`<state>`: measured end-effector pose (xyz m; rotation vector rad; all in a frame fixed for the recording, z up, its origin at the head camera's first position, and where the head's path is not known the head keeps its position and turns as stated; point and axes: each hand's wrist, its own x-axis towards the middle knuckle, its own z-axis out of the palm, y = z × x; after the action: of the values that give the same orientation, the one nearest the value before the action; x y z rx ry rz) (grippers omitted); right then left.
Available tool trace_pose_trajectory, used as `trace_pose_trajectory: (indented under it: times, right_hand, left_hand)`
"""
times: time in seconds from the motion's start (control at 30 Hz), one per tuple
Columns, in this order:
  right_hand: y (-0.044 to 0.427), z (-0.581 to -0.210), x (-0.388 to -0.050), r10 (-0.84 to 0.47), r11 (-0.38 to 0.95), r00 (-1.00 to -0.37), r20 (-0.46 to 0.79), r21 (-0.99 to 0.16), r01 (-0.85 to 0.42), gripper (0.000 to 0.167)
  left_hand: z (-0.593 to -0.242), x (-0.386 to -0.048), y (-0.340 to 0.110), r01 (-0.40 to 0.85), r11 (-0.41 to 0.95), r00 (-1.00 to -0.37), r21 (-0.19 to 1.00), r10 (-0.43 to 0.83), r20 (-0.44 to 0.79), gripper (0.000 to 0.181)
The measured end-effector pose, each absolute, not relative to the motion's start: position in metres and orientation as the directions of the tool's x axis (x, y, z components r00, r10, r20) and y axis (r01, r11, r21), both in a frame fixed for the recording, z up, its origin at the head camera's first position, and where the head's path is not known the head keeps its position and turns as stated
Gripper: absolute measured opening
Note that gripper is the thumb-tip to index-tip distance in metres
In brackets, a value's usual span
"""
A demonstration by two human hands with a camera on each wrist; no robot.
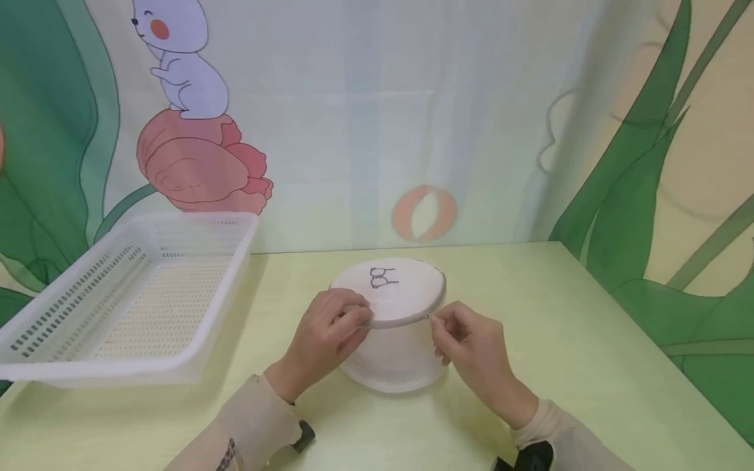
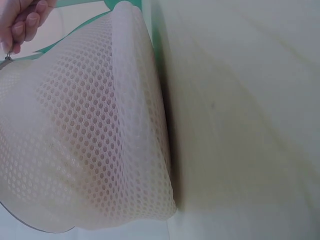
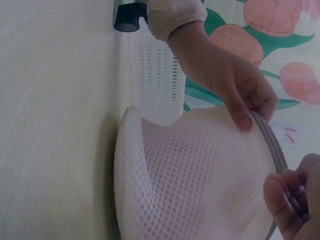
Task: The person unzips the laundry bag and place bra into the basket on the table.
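Observation:
A round white mesh laundry bag (image 1: 391, 356) stands upright on the table, its lid on top bearing a dark line drawing. Along the lid's edge runs a grey zipper (image 3: 270, 140). My left hand (image 1: 332, 327) grips the rim at the bag's left front, thumb on the mesh side in the right wrist view. At the right front, my right hand (image 1: 470, 340) pinches the small zipper pull (image 2: 8, 56) between thumb and fingers. The mesh side (image 2: 100, 120) bulges and folds near the base in the left wrist view.
A white plastic basket (image 1: 197, 356) with slotted walls stands on the table to the left. Behind the pale yellow-green table (image 1: 589, 366) hangs a printed curtain (image 1: 330, 131) with plants and a rabbit. Dark straps or devices sit at both wrists.

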<state>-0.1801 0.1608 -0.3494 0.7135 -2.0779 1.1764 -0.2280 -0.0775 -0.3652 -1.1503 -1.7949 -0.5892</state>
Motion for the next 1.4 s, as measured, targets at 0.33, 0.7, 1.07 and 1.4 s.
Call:
trace_pose_trajectory:
  times: [0.33, 0.7, 1.07, 1.4]
  right_hand:
    - [0.157, -0.346, -0.185, -0.158, 0.443, -0.651, 0.742, -0.536, -0.719, 0.016]
    - [0.161, -0.344, -0.186, -0.128, 0.475, -0.684, 0.718, -0.562, -0.678, 0.015]
    - [0.166, -0.347, -0.183, -0.097, 0.464, -0.679, 0.727, -0.571, -0.677, 0.016]
    - [0.167, -0.349, -0.183, -0.090, 0.480, -0.693, 0.715, -0.579, -0.659, 0.015]
  left_hand:
    - [-0.364, -0.227, -0.089, 0.888, 0.457, -0.190, -0.041, 0.447, 0.874, 0.022]
    - [-0.363, -0.233, -0.092, 0.910, 0.415, -0.181, -0.019, 0.436, 0.882, 0.010]
    - [-0.364, -0.236, -0.091, 0.924, 0.382, -0.182, 0.000, 0.441, 0.879, 0.010]
    - [-0.366, -0.237, -0.093, 0.919, 0.394, -0.199, 0.012, 0.438, 0.877, 0.019]
